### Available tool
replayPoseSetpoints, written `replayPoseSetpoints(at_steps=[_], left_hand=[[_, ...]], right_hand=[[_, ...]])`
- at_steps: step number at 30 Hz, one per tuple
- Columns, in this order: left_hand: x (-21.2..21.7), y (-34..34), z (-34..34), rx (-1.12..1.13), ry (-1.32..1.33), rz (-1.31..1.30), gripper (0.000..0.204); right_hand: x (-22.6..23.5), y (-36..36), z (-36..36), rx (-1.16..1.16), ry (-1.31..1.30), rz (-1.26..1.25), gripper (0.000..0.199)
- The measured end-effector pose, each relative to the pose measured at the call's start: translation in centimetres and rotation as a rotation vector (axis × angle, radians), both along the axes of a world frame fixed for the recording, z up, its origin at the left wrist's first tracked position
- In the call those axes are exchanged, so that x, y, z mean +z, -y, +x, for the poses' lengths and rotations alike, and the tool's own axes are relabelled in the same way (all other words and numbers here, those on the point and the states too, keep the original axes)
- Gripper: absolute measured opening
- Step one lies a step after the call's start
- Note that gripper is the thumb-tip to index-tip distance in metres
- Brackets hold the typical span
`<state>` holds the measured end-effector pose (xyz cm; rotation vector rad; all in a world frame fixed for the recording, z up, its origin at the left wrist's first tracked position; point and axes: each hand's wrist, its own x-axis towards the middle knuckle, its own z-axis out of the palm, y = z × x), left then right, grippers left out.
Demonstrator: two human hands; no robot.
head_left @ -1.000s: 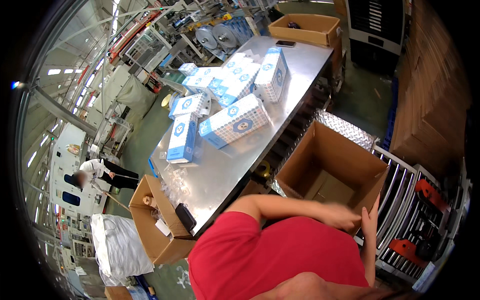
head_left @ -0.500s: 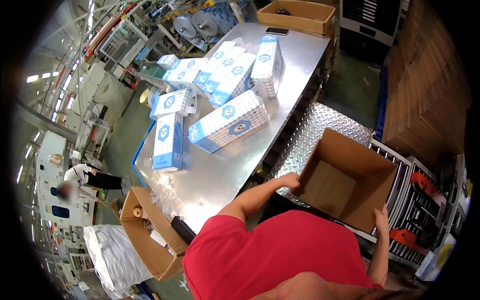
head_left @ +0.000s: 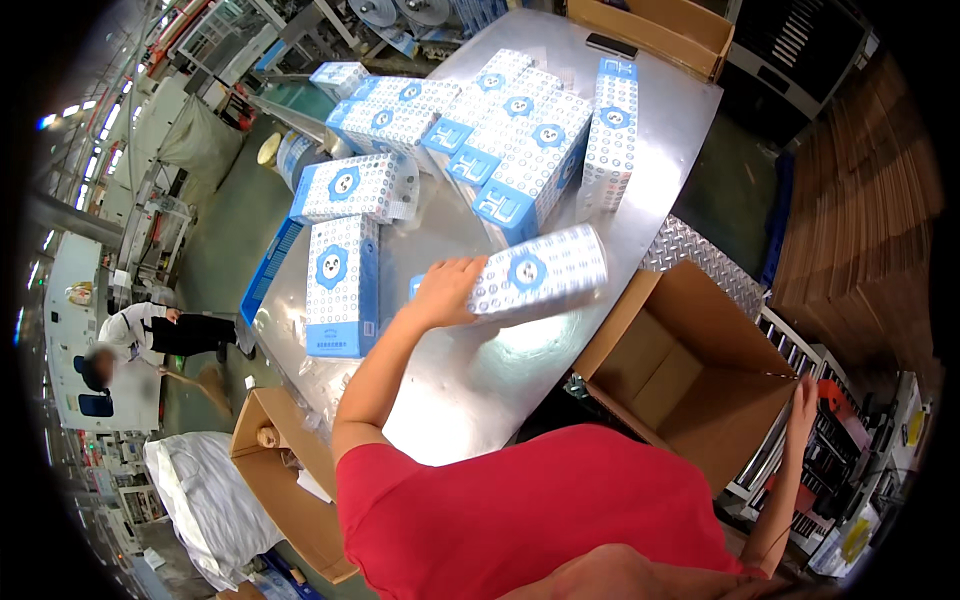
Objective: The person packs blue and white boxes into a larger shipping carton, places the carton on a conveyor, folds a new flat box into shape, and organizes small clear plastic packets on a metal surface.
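My left hand (head_left: 452, 290) grips the near left end of a long white-and-blue patterned pack (head_left: 545, 272) above the metal table (head_left: 425, 400). The pack is tilted, its far end toward the right. At the outer right corner of an open cardboard box (head_left: 735, 405), my right hand (head_left: 802, 408) holds the rim with its fingers along the edge. Nothing shows inside the box. More packs of the same kind lie behind: a row of several (head_left: 520, 140), one standing pack (head_left: 610, 135) at the right, and another pack (head_left: 342, 285) at the left.
A carton with scraps (head_left: 290, 480) stands at lower left, a shallow cardboard tray (head_left: 655, 35) and a phone (head_left: 611, 45) at the far end. Roller conveyor (head_left: 775, 340) and stacked flat cardboard (head_left: 855, 230) are on the right. A person (head_left: 150, 335) stands farther left.
My left hand has left the box's rim and taken hold of the pack nearest me, now slightly raised and turned. My right hand stays at the box, which sits slightly differently.
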<state>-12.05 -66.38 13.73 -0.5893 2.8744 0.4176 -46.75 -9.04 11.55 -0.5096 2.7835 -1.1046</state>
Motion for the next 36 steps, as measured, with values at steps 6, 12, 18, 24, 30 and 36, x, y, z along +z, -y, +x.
replayPoseSetpoints(at_steps=[6, 12, 18, 24, 30, 36], left_hand=[[3.1, -1.6, 0.3, -0.587, -0.100, -0.050, 0.054], [5.6, 1.6, -7.1, -0.192, -0.672, 0.123, 0.035], [3.5, 3.2, -20.0, 0.031, -0.205, 0.159, 0.054], [-0.4, 2.5, -33.0, 0.307, -0.162, -0.065, 0.101], [-0.6, 1.1, -32.3, 0.129, -0.046, -0.053, 0.100], [0.6, -3.4, -12.4, -0.059, 0.099, -0.024, 0.094]], right_hand=[[7.3, 29.6, 7.8, 1.065, -0.286, 0.194, 0.043], [-0.3, 41.3, 20.6, 1.829, -0.681, -0.107, 0.072], [3.0, 41.7, 23.0, 1.610, -0.393, 0.446, 0.092], [3.2, 39.1, 19.1, 1.712, -0.828, 0.276, 0.070], [13.7, 28.1, 11.8, 1.328, -0.661, 0.337, 0.056], [19.8, 8.2, 6.9, 0.581, -0.509, 0.144, 0.087]])
